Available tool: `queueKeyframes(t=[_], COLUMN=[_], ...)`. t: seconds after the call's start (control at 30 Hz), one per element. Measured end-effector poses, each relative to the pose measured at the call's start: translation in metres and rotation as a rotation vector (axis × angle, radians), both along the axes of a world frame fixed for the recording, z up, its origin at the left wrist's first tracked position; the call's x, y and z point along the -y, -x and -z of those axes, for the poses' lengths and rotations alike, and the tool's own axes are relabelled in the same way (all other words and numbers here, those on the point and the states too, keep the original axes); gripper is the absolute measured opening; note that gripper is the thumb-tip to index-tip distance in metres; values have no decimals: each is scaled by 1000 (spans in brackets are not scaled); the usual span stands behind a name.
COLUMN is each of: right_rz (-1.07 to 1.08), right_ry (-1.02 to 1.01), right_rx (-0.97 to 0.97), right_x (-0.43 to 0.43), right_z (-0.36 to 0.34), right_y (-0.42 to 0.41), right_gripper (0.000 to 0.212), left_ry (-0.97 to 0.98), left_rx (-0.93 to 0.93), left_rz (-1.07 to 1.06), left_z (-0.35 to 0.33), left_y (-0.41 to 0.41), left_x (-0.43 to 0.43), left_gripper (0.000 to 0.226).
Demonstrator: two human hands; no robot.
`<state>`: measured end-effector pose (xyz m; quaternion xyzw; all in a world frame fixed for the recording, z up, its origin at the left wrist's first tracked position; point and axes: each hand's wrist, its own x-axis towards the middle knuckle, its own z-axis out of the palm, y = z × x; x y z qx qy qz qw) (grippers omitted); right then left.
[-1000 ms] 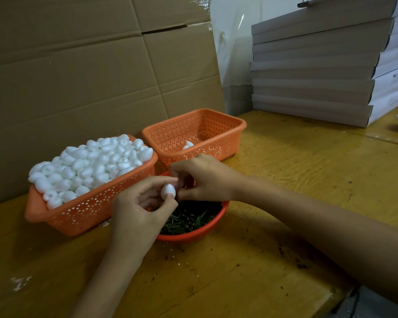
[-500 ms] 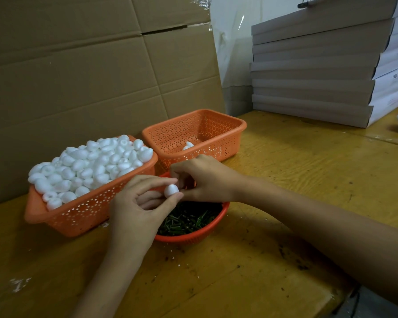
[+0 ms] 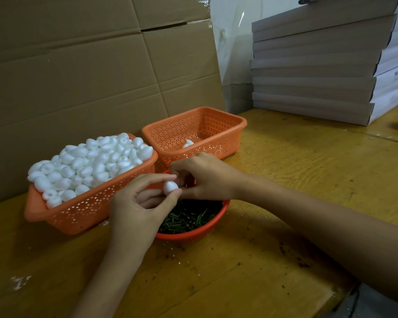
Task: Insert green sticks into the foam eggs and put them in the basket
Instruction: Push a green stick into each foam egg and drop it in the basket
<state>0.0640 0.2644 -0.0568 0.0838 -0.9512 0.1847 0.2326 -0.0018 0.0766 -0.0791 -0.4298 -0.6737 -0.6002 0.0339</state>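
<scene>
My left hand pinches a white foam egg between thumb and forefinger above the red bowl of green sticks. My right hand is right beside the egg with its fingers curled toward it; whatever they hold is hidden. An orange basket at the left is heaped with foam eggs. A second orange basket behind the bowl holds one egg.
A tall cardboard sheet stands behind the baskets. Flat grey boxes are stacked at the back right of the wooden table. White foam crumbs lie near the front left edge.
The egg in my left hand has shifted slightly right and up, closer to my right fingertips. The baskets and bowl have not moved.
</scene>
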Motion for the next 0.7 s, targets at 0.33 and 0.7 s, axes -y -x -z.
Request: queueKeyframes(t=[0.33, 0.7], right_rz=[2, 25], right_ry=[23, 37], right_rx=[18, 16], right_x=[1, 0], right_z=[-2, -1], right_y=[-2, 0], right_gripper=[16, 15], left_ry=[-56, -78], left_rx=[-10, 72], left_rz=[-24, -25], left_z=[1, 2], left_y=[-2, 1], left_x=[-2, -2], left_gripper=[24, 24])
